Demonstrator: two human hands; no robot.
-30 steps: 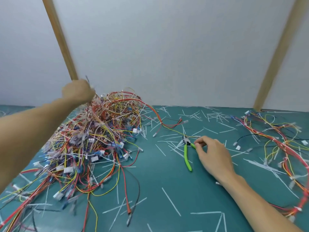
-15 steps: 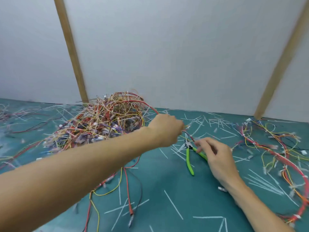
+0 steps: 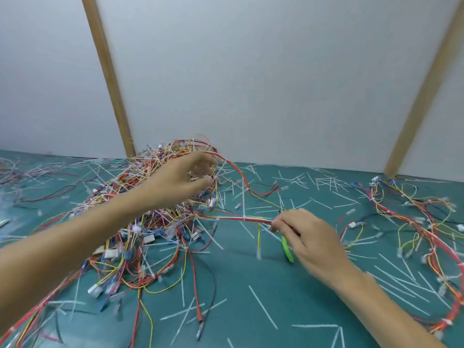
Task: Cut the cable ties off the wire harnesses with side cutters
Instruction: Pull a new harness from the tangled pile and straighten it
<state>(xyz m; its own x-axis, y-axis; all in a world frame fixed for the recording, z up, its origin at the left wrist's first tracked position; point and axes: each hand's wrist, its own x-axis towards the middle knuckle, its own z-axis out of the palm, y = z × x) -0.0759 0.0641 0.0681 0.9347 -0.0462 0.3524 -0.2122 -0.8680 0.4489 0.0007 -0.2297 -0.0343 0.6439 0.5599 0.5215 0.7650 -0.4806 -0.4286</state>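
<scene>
Head view: both hands at the wire pile

Head view shows the left hand (image 3: pixel 180 179) raised over the top of the big tangled pile of red, yellow and blue wire harnesses (image 3: pixel 140 222), fingers curled with thumb and fingertips closing on strands at the pile's far edge; blurred, so I cannot tell if it actually pinches them. Right hand (image 3: pixel 306 237) lies knuckles-up on the teal work mat (image 3: pixel 238 297), fingertips pinching the end of a red wire bundle with white cable ties (image 3: pixel 241 219) that runs from the pile toward it. Green-handled side cutters (image 3: pixel 287 251) lie on the mat just under and left of the right hand's fingers, mostly hidden; one handle shows. Cut white cable-tie strips (image 3: pixel 262 307) litter the mat around both hands. Right of the right hand, a separate loose red and yellow harness (image 3: pixel 414 222) sprawls. Behind the hands, a white wall with two tan wooden battens (image 3: pixel 108 76).
</scene>
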